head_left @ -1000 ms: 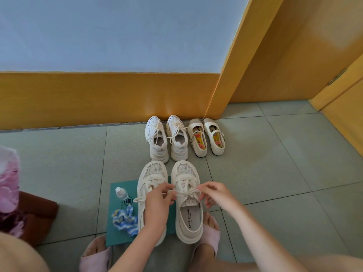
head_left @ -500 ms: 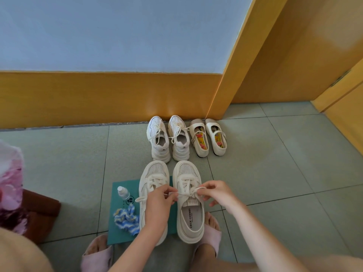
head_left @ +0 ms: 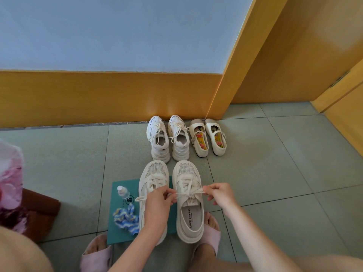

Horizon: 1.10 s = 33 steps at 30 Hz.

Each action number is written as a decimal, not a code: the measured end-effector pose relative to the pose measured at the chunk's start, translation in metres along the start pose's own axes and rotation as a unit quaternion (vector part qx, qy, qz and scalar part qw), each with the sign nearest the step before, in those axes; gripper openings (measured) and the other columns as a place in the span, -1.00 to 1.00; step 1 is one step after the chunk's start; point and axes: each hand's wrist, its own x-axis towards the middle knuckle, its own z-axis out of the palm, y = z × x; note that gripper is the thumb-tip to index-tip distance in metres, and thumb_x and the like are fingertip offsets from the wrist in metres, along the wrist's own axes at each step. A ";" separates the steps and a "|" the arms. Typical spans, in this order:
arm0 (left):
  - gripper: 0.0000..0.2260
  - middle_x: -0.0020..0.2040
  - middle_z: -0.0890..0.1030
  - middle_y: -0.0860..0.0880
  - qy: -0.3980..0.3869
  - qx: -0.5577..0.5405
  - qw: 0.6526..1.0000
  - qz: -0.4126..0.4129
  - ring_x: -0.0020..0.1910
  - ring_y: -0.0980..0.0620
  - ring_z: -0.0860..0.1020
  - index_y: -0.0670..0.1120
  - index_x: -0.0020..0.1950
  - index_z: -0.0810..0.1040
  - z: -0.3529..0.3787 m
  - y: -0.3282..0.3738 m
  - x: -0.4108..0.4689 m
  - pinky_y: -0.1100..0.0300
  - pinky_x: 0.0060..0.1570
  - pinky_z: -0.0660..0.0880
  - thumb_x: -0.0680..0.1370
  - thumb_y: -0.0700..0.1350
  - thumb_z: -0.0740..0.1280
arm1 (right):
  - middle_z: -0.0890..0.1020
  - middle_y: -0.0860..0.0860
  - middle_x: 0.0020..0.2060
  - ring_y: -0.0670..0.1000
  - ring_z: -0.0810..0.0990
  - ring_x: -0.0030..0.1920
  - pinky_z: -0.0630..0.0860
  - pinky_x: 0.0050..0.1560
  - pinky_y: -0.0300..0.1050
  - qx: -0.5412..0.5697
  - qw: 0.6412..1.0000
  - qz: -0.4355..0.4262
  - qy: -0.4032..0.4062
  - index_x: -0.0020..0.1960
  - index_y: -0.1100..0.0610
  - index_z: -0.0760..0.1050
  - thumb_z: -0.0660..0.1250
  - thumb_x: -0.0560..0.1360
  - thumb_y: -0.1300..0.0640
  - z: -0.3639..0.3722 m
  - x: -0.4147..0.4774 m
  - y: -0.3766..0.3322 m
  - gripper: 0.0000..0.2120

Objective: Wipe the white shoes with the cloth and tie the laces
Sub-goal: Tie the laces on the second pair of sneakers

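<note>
Laces are being pinched in curled fingers, the left hand and right hand holding opposite ends taut, likely cinching the knot. The white shoes are standing paired on the floor, with the cloth lying aside on a green mat.

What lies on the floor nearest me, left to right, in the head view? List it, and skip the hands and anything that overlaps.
blue-striped cloth → left mesh shoe → right mesh shoe
</note>
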 end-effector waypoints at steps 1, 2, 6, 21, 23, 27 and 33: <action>-0.81 -0.31 0.63 -0.01 0.000 0.007 1.000 0.002 -0.27 0.07 0.61 0.01 -0.23 0.57 0.000 0.000 0.000 0.20 -0.15 0.57 0.49 -0.26 0.35 | 0.61 0.01 -0.36 -0.07 0.46 -0.42 0.35 -0.50 -0.28 -0.006 1.000 -0.003 0.001 -0.24 0.19 0.58 0.37 0.49 0.24 -0.001 0.000 0.000 -0.87; -0.82 -0.31 0.63 -0.01 -0.001 0.014 1.000 0.003 -0.25 0.04 0.61 0.02 -0.23 0.57 0.000 0.000 0.001 0.15 -0.12 0.58 0.50 -0.25 0.36 | 0.61 0.02 -0.37 -0.07 0.46 -0.42 0.35 -0.49 -0.27 -0.010 1.000 -0.006 0.005 -0.24 0.19 0.59 0.37 0.49 0.24 -0.002 0.001 0.000 -0.87; -0.80 -0.31 0.63 -0.04 -0.003 0.005 1.000 0.000 -0.27 0.03 0.60 0.01 -0.24 0.56 -0.001 -0.001 0.002 0.17 -0.14 0.58 0.50 -0.27 0.35 | 0.60 0.05 -0.37 -0.07 0.46 -0.43 0.37 -0.50 -0.26 -0.017 1.000 -0.005 0.020 -0.21 0.25 0.60 0.38 0.48 0.25 -0.001 0.002 0.001 -0.88; -0.28 0.45 0.17 -0.15 0.091 0.269 0.959 -0.007 0.42 -0.16 0.16 -0.07 0.45 0.21 -0.029 -0.022 0.000 -0.07 0.34 0.25 0.40 0.13 0.42 | 0.49 0.02 0.23 -0.02 0.51 0.09 0.42 0.09 -0.07 -0.019 0.998 0.044 -0.044 0.29 0.14 0.34 0.42 0.39 -0.14 0.031 -0.019 -0.002 -0.40; -0.23 0.46 0.15 -0.18 0.061 0.230 0.969 -0.063 0.43 -0.21 0.17 -0.10 0.47 0.15 -0.024 -0.027 0.002 -0.11 0.33 0.25 0.41 0.16 0.40 | 0.42 0.07 0.30 0.06 0.48 0.21 0.45 0.17 -0.01 -0.034 0.998 0.039 -0.016 0.40 0.14 0.25 0.46 0.33 -0.18 0.047 -0.019 0.005 -0.21; -0.20 0.45 0.16 -0.20 0.021 0.157 0.977 -0.144 0.42 -0.21 0.19 -0.12 0.50 0.07 -0.016 -0.016 0.015 -0.08 0.32 0.25 0.43 0.18 0.36 | 0.32 0.11 0.34 0.14 0.45 0.24 0.45 0.18 0.03 -0.053 0.996 0.057 0.046 0.45 0.18 0.13 0.45 0.32 -0.18 0.068 -0.017 0.004 -0.11; -0.13 0.39 0.20 -0.22 0.002 0.237 0.951 -0.197 0.36 -0.24 0.26 -0.17 0.48 0.04 -0.013 -0.011 0.039 -0.06 0.25 0.34 0.37 0.18 0.41 | 0.39 0.09 0.21 0.13 0.49 0.11 0.50 0.12 0.12 -0.118 0.988 0.084 0.045 0.32 0.15 0.17 0.46 0.26 -0.06 0.078 -0.011 0.003 -0.23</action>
